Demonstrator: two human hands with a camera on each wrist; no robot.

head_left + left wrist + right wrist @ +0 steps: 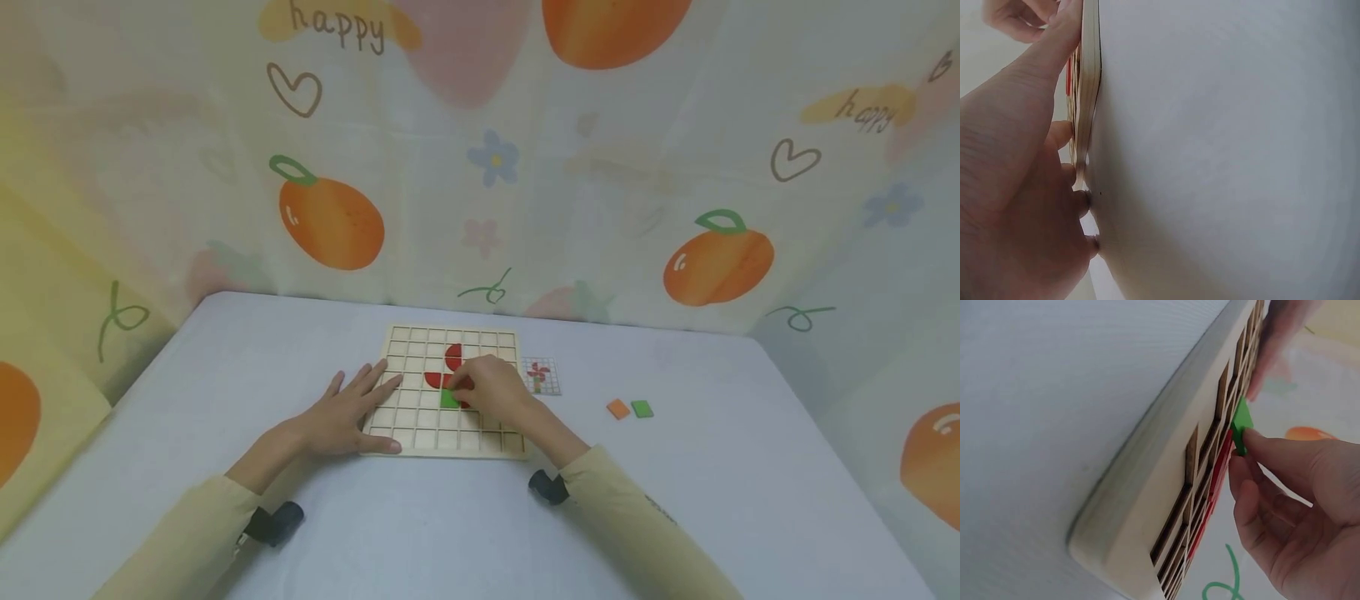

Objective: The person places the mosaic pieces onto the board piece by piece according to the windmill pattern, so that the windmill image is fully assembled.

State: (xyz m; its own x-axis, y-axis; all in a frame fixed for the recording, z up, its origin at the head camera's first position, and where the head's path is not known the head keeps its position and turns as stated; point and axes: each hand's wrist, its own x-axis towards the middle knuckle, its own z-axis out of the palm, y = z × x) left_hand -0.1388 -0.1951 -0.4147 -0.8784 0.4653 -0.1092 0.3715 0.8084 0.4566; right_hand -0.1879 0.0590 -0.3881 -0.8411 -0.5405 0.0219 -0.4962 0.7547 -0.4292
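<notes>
A wooden grid board (415, 439) lies flat on the white table, with several red curved pieces (453, 357) set in its squares near the middle. My right hand (492, 392) pinches a green square tile (1242, 417) between thumb and fingers. The right wrist view shows that tile tilted, one edge at the grid just beyond the red pieces. Part of the red group is hidden behind the right hand in the head view. Spread along the board's left side, my left hand (341, 417) rests with its thumb on the near-left corner and its fingertips at the left edge.
Touching or close by the board's right edge is a small pattern card (553, 382) with a red flower on a grid. Farther right, an orange tile (618, 408) and another green tile (642, 409) lie on the table. A printed curtain (420, 242) hangs behind the table.
</notes>
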